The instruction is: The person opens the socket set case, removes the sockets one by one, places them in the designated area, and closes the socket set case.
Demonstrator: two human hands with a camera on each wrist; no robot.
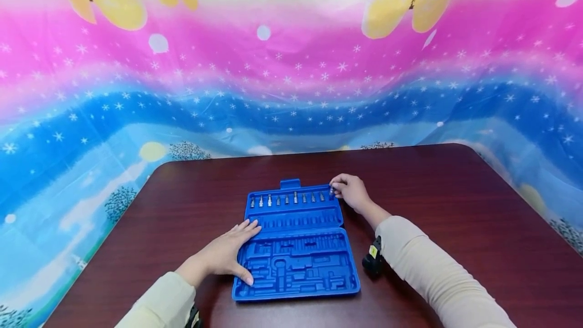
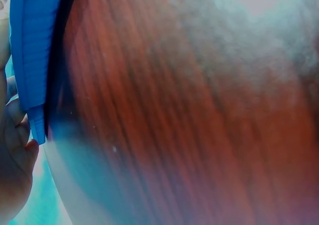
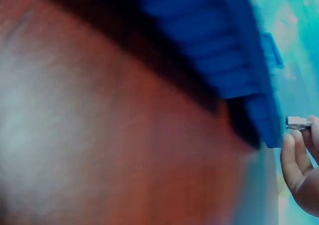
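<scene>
An unfolded blue plastic tool case point(image 1: 298, 232) lies on the table, with moulded slots in both halves. Several metal bit sockets point(image 1: 287, 199) stand in a row along its far half. My right hand point(image 1: 352, 194) is at the far right corner, pinching one small metal bit socket point(image 3: 298, 122) between thumb and fingertips. In the right wrist view that socket shows beyond the case's edge. My left hand point(image 1: 227, 249) rests on the case's left side, fingers extended over the hinge area and thumb on the near half. The near half's moulded recesses point(image 1: 300, 267) show bare blue plastic.
The dark red-brown wooden table point(image 1: 432, 191) surrounds the case, with rounded far corners. A blue latch tab point(image 1: 290, 183) sticks out from the case's far edge. Behind the table hangs a colourful printed cloth point(image 1: 291, 75). A black wrist camera point(image 1: 373, 257) sits under the right sleeve.
</scene>
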